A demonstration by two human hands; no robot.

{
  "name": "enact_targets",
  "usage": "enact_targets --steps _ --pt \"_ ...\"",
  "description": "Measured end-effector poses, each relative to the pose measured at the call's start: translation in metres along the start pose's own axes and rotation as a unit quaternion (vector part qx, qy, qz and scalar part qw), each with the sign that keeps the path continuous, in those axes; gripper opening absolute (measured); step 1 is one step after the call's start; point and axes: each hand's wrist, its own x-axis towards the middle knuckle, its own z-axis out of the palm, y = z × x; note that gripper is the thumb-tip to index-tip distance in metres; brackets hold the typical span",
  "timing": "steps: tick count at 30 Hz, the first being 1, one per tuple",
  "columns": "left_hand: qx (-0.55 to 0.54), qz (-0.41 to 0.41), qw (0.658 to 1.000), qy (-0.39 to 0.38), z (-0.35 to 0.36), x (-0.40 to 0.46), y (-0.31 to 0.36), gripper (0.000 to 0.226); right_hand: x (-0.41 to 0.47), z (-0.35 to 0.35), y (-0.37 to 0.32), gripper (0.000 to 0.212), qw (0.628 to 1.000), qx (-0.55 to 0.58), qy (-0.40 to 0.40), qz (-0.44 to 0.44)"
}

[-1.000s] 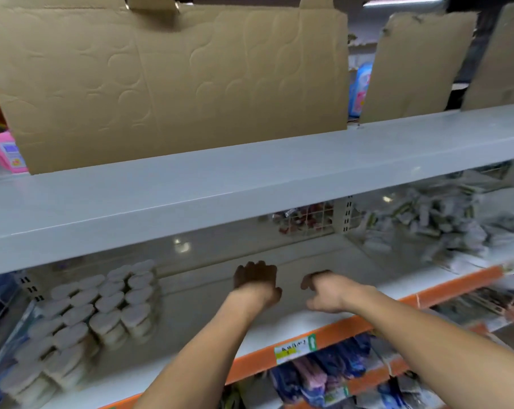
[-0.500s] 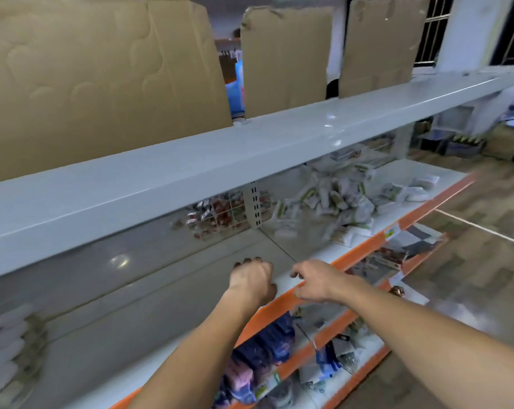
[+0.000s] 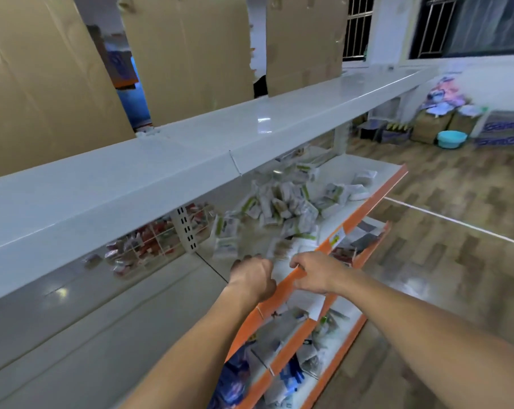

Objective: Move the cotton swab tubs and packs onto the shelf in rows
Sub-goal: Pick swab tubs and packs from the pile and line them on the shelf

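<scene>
A loose heap of cotton swab packs (image 3: pixel 285 208), white with green print, lies on the right section of the white shelf (image 3: pixel 338 219) with an orange front strip. My left hand (image 3: pixel 254 276) hovers just short of the nearest packs, fingers curled, holding nothing. My right hand (image 3: pixel 314 271) is beside it over the orange edge, fingers bent and apart, holding nothing. The tubs are out of view.
An upper white shelf (image 3: pixel 190 160) overhangs the work shelf, with cardboard sheets (image 3: pixel 43 78) standing on it. Lower shelves (image 3: pixel 294 335) hold mixed packets. Boxes and a teal basin (image 3: pixel 451 139) sit on the wooden floor at right.
The view has swung right: the stacked tubs on the left have left the frame and the heap of packs has come close. Both hands moved right along the shelf edge.
</scene>
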Motion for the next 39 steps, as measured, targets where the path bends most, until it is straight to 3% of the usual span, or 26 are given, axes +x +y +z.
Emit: enact_targets --steps 10,20,32,39 --pt "-0.043 0.047 0.997 0.032 -0.017 0.129 0.029 0.028 0.082 -0.043 0.083 0.051 0.997 0.045 0.023 0.052" --pt "-0.017 0.059 0.997 0.055 -0.032 0.222 0.058 0.042 0.142 -0.081 0.148 0.054 0.997 0.048 0.027 0.054" --pt "-0.063 -0.052 0.996 0.034 -0.038 0.307 0.127 0.033 0.212 -0.134 0.244 0.055 0.999 -0.005 -0.033 -0.030" --pt "-0.089 -0.125 0.988 0.023 -0.037 0.325 0.153 0.036 0.240 -0.154 0.275 0.040 0.992 -0.026 -0.030 -0.116"
